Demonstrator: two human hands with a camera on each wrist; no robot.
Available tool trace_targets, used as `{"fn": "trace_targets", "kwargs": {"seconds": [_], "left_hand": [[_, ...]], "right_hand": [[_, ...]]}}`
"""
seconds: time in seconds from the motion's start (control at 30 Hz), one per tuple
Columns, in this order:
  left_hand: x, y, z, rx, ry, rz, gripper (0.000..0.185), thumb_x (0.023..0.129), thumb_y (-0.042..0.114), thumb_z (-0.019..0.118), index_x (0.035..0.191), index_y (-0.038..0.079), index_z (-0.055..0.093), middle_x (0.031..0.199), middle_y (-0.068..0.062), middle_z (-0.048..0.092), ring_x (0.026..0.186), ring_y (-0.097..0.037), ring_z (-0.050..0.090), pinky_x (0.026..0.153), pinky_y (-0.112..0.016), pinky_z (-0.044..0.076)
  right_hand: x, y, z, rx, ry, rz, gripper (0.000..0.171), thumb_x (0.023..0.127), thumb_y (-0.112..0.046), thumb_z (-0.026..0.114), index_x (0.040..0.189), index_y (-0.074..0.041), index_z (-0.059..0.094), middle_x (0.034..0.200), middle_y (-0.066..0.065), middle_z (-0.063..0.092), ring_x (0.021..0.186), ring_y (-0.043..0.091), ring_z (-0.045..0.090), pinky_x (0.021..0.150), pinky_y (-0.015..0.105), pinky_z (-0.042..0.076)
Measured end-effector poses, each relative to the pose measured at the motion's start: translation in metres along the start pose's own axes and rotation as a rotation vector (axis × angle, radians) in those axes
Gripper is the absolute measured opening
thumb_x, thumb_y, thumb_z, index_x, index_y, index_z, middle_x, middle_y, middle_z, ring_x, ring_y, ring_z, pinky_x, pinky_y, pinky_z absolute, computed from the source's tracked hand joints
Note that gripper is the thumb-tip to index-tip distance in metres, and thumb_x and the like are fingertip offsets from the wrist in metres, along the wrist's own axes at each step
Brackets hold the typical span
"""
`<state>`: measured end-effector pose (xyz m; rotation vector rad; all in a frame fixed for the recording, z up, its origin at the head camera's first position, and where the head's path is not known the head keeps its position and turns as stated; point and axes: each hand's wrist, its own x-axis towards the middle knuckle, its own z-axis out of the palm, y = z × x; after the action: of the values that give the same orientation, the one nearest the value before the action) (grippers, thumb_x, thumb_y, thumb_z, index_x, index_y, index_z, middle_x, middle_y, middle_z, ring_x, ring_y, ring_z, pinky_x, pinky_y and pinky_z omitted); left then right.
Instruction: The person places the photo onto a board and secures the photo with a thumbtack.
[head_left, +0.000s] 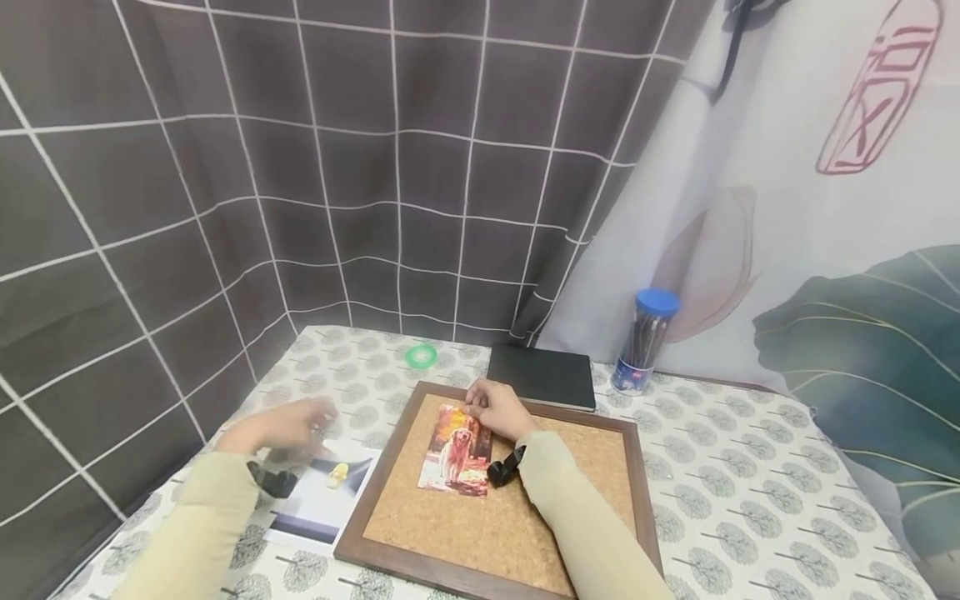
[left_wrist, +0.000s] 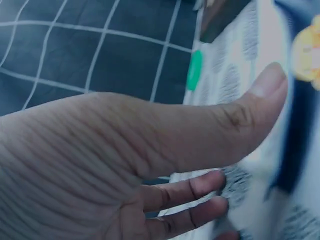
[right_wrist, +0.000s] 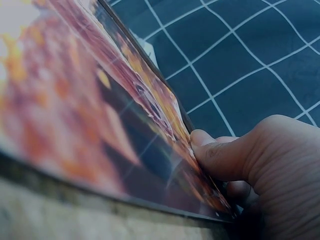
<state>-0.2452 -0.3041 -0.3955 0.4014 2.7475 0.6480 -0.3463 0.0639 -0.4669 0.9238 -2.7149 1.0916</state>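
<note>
A cork board [head_left: 600, 467] in a brown frame lies on the patterned table. On it lies a photo of a golden dog [head_left: 453, 454], which fills the left of the right wrist view [right_wrist: 100, 115]. My right hand [head_left: 495, 408] pinches the photo's top right corner, thumb [right_wrist: 215, 155] on top and fingers curled under the edge. My left hand [head_left: 288, 425] hovers blurred left of the board, fingers straight [left_wrist: 190, 190], holding nothing. Below it a second photo [head_left: 322, 500], dark with a small yellow figure, lies on the table.
A green disc [head_left: 421, 356] lies at the table's back. A black notebook [head_left: 542, 375] sits behind the board, with a blue-lidded tube of pens [head_left: 643, 342] to its right. Dark grid curtains close the left and back; a printed cloth hangs on the right.
</note>
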Motion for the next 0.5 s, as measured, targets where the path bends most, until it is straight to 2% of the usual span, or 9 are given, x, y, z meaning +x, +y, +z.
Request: {"fn": "trace_targets", "kwargs": {"seconds": [0.07, 0.2, 0.33, 0.4, 0.5], "left_hand": [[0.003, -0.001, 0.014, 0.016, 0.030, 0.012, 0.076, 0.066, 0.038, 0.083, 0.125, 0.000, 0.052, 0.117, -0.020, 0.061, 0.109, -0.040, 0.058, 0.093, -0.056, 0.048], [0.005, -0.001, 0.028, 0.022, 0.073, 0.005, 0.058, 0.063, 0.029, 0.085, 0.108, 0.005, 0.059, 0.103, -0.008, 0.064, 0.097, -0.027, 0.061, 0.089, -0.051, 0.050], [0.004, 0.001, 0.030, 0.023, 0.065, 0.005, 0.040, 0.065, 0.029, 0.083, 0.095, 0.013, 0.061, 0.093, 0.002, 0.063, 0.086, -0.015, 0.058, 0.081, -0.042, 0.051], [0.004, 0.000, 0.029, 0.032, 0.072, 0.035, 0.037, 0.067, 0.029, 0.082, 0.092, 0.014, 0.060, 0.090, 0.003, 0.062, 0.082, -0.013, 0.055, 0.078, -0.039, 0.050], [0.003, -0.002, 0.025, 0.037, 0.066, 0.089, 0.034, 0.069, 0.029, 0.081, 0.092, 0.013, 0.062, 0.091, 0.000, 0.064, 0.083, -0.016, 0.057, 0.080, -0.041, 0.049]], "right_hand": [[0.000, 0.001, 0.001, -0.001, 0.007, -0.012, 0.008, 0.087, -0.020, 0.069, 0.089, -0.018, 0.061, 0.075, -0.005, 0.059, 0.068, 0.006, 0.054, 0.063, 0.021, 0.046], [0.000, 0.001, 0.003, 0.000, 0.011, -0.023, 0.010, 0.087, -0.022, 0.069, 0.089, -0.018, 0.060, 0.075, -0.005, 0.059, 0.067, 0.006, 0.053, 0.062, 0.021, 0.045], [0.000, 0.001, 0.004, -0.007, -0.002, -0.002, 0.010, 0.087, -0.023, 0.070, 0.088, -0.019, 0.060, 0.074, -0.006, 0.059, 0.066, 0.006, 0.053, 0.061, 0.020, 0.045], [-0.001, 0.001, 0.003, -0.009, 0.004, -0.001, 0.010, 0.087, -0.022, 0.070, 0.088, -0.018, 0.060, 0.074, -0.005, 0.059, 0.067, 0.006, 0.053, 0.062, 0.021, 0.045], [-0.002, 0.001, 0.003, -0.010, 0.004, -0.005, 0.009, 0.087, -0.021, 0.069, 0.088, -0.018, 0.061, 0.075, -0.004, 0.059, 0.068, 0.007, 0.053, 0.063, 0.021, 0.045]]}}
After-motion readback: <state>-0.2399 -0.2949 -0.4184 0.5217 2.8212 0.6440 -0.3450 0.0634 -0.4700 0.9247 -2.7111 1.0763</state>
